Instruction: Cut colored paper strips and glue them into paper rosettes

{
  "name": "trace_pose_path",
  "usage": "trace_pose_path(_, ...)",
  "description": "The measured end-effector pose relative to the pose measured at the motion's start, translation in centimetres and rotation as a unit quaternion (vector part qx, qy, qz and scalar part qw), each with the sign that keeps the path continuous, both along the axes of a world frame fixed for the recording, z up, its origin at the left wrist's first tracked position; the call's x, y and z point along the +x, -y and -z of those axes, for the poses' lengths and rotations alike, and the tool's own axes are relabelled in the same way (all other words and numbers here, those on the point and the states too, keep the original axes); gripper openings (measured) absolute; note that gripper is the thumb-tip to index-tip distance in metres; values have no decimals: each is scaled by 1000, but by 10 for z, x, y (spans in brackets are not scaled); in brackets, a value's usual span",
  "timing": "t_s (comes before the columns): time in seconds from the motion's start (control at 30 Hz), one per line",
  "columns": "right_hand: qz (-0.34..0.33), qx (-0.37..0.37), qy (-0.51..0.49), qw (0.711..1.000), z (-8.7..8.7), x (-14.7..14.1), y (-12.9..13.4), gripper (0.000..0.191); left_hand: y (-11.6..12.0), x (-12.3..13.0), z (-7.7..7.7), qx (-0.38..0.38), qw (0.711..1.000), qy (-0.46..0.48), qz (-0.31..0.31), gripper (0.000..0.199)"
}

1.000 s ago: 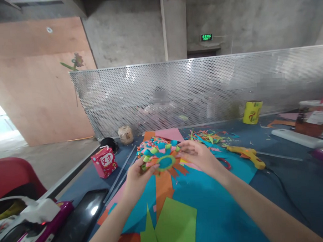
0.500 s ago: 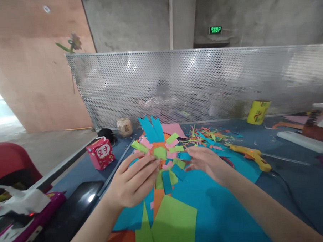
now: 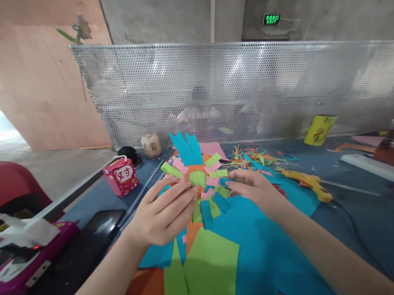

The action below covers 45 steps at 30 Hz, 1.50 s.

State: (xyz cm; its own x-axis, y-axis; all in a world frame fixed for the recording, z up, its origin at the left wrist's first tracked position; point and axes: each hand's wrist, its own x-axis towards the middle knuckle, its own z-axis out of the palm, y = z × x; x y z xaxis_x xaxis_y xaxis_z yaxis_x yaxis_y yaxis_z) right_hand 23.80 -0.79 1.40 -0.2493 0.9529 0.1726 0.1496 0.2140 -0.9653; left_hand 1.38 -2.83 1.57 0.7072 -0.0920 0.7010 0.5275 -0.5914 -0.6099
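A paper craft with an orange middle and a ring of green, pink and blue strips lies in front of me. My left hand grips it from the left, fingers closed at its middle; the thumb is hidden. On the craft's right side, my right hand pinches a short blue paper strip. Two blue pointed pieces stick up from the top of the craft. Under and before it are green sheets and a large blue sheet.
A yellow glue gun rests on the right with its cord trailing forward. Behind are paper scraps, a yellow roll and a perforated metal screen. A pink box, black phone and purple power strip are left.
The view has tilted down slightly, so the background sits higher. Both hands stay at the craft; the right fingers have shifted a little on the blue strip.
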Motion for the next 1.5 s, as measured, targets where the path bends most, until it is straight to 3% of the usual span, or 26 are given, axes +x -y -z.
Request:
trace_pose_path(0.73, -11, 12, 12, 1000, -1, 0, 2, 14, 1, 1, 1, 0, 1000, -28, 4, 9)
trace_pose_path(1.17, 13, 11, 26, 1000, 0, 0, 2, 15, 3, 2, 0, -8, 999, -35, 13, 10)
trace_pose_path(1.4, 59, -9, -23, 998, -6, 11, -1, 18, 3, 1, 2, -13, 1000, -16, 12, 13)
trace_pose_path(1.5, 54, 12, 12, 998, -7, 13, -2, 18, 2, 1, 4, -16, 1000, -16, 16, 13)
